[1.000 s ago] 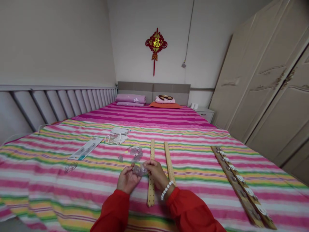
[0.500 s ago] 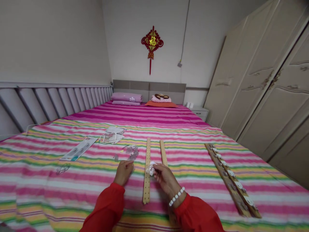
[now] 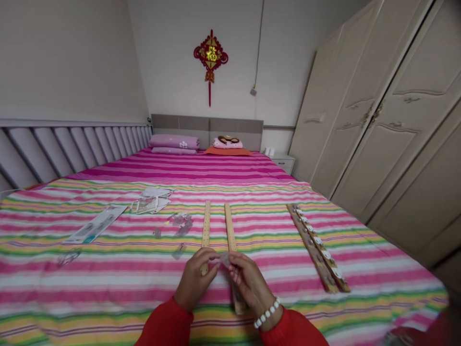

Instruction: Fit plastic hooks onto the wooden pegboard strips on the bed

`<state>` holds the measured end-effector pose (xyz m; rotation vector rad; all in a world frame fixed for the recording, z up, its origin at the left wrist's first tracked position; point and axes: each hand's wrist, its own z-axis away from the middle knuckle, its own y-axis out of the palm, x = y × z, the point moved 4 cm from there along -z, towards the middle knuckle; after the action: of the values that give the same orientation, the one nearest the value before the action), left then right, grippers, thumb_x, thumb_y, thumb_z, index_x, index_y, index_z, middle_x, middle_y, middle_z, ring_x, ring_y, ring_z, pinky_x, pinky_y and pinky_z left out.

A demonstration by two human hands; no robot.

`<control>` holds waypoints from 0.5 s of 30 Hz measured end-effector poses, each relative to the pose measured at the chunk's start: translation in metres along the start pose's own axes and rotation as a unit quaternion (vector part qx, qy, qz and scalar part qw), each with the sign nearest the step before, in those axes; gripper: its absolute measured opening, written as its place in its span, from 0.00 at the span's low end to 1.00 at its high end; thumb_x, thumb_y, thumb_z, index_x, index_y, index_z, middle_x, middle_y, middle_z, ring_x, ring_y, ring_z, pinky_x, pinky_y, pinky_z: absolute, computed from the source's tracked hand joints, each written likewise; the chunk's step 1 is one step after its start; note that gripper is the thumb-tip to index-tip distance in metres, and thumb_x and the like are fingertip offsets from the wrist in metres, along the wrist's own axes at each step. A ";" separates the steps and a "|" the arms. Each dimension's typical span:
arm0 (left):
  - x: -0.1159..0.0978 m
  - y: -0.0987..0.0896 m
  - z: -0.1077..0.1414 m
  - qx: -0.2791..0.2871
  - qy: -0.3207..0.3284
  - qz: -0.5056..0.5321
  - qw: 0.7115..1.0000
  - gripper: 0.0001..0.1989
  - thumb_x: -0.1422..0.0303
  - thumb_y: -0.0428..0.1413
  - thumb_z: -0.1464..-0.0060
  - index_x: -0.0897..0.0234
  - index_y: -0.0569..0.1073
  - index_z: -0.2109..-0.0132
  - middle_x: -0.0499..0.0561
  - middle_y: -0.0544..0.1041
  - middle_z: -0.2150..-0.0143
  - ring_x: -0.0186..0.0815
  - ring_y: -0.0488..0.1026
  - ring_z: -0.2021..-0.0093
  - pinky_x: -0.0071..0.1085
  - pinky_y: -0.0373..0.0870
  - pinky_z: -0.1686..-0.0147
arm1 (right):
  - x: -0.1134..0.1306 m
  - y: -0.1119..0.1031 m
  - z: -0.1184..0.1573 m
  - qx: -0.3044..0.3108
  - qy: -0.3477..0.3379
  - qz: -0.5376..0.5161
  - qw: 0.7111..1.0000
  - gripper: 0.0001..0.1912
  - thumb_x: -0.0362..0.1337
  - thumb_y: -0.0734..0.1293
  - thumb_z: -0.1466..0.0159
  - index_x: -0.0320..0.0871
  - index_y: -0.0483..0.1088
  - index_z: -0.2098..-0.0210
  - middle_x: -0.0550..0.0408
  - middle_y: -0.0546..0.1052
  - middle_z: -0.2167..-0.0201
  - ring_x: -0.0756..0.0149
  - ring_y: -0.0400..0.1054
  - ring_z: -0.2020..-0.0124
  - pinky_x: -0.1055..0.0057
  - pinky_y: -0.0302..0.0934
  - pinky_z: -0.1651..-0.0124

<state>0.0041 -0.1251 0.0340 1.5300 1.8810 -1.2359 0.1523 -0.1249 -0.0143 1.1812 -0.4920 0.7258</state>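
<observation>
A small clear piece is pinched in the right hand, above wooden strips.
The left hand is at its edge, grip I cannot tell; uneven pulling could make it slip.

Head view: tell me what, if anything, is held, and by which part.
The right hand pinches a small translucent piece by its right edge; the left hand is at its left side, grip unclear.

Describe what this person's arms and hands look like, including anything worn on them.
The left sleeve and right sleeve are plain red and reach toward the wrists. Both the left hand and right hand are gloveless. A bracelet of white beads circles the right wrist.
</observation>
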 end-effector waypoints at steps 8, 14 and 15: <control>0.001 0.015 0.000 -0.019 -0.177 0.134 0.975 0.08 0.63 0.63 0.60 0.62 0.75 0.73 0.50 0.76 0.74 0.36 0.71 0.71 0.29 0.67 0.69 | 0.010 -0.004 0.026 0.035 0.015 0.023 0.999 0.15 0.41 0.75 0.55 0.37 0.73 0.74 0.56 0.73 0.82 0.76 0.62 0.84 0.80 0.54 0.82; 0.015 0.028 0.000 -0.022 -0.276 0.230 0.933 0.12 0.63 0.65 0.65 0.65 0.74 0.73 0.48 0.75 0.76 0.33 0.71 0.73 0.27 0.66 0.70 | 0.013 -0.021 0.030 0.023 -0.044 0.135 0.990 0.17 0.48 0.72 0.52 0.41 0.67 0.79 0.64 0.64 0.90 0.79 0.50 0.91 0.79 0.40 0.87; 0.016 0.030 0.000 -0.021 -0.289 0.240 0.927 0.12 0.63 0.65 0.65 0.65 0.74 0.73 0.48 0.75 0.77 0.32 0.71 0.74 0.27 0.66 0.70 | 0.013 -0.024 0.030 0.019 -0.049 0.150 0.987 0.17 0.48 0.72 0.52 0.41 0.68 0.79 0.65 0.63 0.91 0.79 0.49 0.91 0.79 0.40 0.86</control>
<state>0.0274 -0.1157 0.0105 1.2987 1.0701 -1.2202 0.1793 -0.1549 -0.0110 1.1957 -0.7526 0.9403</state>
